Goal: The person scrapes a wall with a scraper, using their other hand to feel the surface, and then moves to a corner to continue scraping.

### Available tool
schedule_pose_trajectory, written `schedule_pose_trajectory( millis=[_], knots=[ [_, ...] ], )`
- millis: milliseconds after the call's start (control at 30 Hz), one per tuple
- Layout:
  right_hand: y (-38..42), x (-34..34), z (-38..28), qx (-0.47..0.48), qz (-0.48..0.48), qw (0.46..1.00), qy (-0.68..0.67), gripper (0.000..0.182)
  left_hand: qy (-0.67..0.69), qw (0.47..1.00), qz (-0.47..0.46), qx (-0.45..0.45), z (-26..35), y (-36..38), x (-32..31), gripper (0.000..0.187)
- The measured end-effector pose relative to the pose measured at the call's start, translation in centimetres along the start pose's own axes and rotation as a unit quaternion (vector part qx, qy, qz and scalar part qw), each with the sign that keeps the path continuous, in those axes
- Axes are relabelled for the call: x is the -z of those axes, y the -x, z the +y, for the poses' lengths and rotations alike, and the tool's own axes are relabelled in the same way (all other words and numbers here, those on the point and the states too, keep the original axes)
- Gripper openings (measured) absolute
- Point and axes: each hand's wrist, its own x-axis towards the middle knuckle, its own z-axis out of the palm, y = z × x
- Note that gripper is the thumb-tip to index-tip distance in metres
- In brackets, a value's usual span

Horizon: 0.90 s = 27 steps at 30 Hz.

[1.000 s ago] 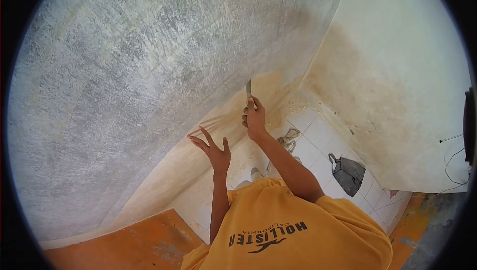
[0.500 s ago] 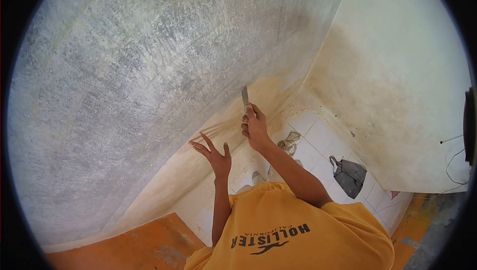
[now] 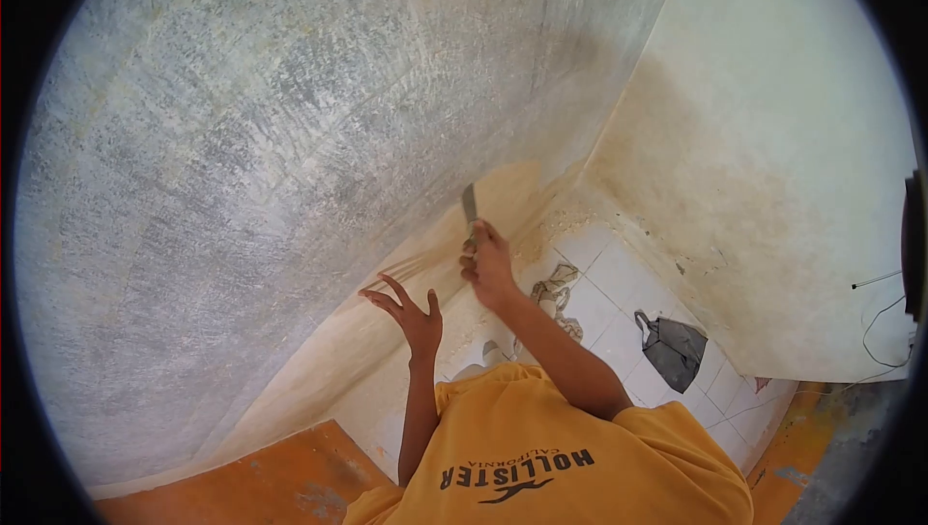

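In my right hand (image 3: 490,267) is a scraper (image 3: 470,202), gripped by its handle, its flat metal blade pointing up against the wall. The wall (image 3: 280,138) is rough and grey with patchy scrape marks over its upper part. Lower down runs a smoother cream strip (image 3: 507,187), and the blade lies close to the border between the two. My left hand (image 3: 416,324) holds nothing; its fingers are spread, with the fingertips at the lower wall beside some brown streaks.
White floor tiles (image 3: 619,278) lie below, with crumbs of debris along the wall's foot. A grey bag (image 3: 674,351) and a crumpled patterned cloth (image 3: 553,293) rest on them. At right stands a pale wall (image 3: 773,187) with a brown stain; a thin cable (image 3: 875,327) hangs at its far edge.
My right hand and the scraper have moved down and slightly left along the wall. My left hand has shifted slightly left and down, still spread; the whole view has moved a little.
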Motion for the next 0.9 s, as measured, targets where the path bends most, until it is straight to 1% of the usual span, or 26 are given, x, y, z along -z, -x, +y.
schedule_pose_trajectory(
  millis=[100,200,267,333,367,467,567,667,767,867,900],
  knots=[
    [-0.7,-0.3,0.1,0.012,0.013,1.000,0.007,0.014,-0.012,1.000,0.009,0.001,0.2,-0.1,-0.3,0.103],
    [-5.8,3.1,-0.3,0.040,-0.021,0.999,-0.005,0.018,0.036,0.999,0.001,0.007,1.2,-0.2,-0.2,0.103],
    [-2.1,1.0,-0.1,0.034,-0.013,0.999,0.011,0.018,0.017,1.000,0.004,-0.002,0.7,-0.5,-0.6,0.103],
    [-0.5,0.4,-0.3,0.018,-0.018,0.999,0.026,0.017,0.012,1.000,0.003,0.003,0.7,-0.4,-0.7,0.104],
    [-2.0,1.4,-0.5,0.029,-0.048,0.998,-0.009,0.017,0.016,1.000,0.001,0.010,0.9,-0.5,-0.8,0.105],
    [-0.8,0.6,0.1,0.018,-0.014,0.999,0.023,0.019,0.011,1.000,-0.003,0.018,0.9,-0.2,-1.0,0.106],
    [-0.2,-0.1,-0.4,0.008,-0.019,1.000,0.011,0.018,0.007,1.000,0.003,0.008,0.7,-1.1,-1.4,0.106],
    [-1.3,0.8,-0.9,0.020,-0.042,0.999,-0.004,0.016,-0.002,1.000,0.003,0.006,0.6,-0.6,-1.5,0.106],
    [0.9,0.0,-0.8,-0.014,-0.064,0.998,0.023,0.018,0.000,1.000,0.001,0.010,0.3,-0.9,-1.7,0.106],
    [-5.1,2.6,-0.4,0.034,-0.010,0.999,-0.014,0.016,0.018,0.999,-0.009,0.027,0.8,-0.3,-1.3,0.105],
    [-5.0,2.8,-0.7,0.034,-0.029,0.999,-0.014,0.014,0.025,0.999,-0.011,0.028,1.1,-0.6,-1.1,0.105]
  ],
)
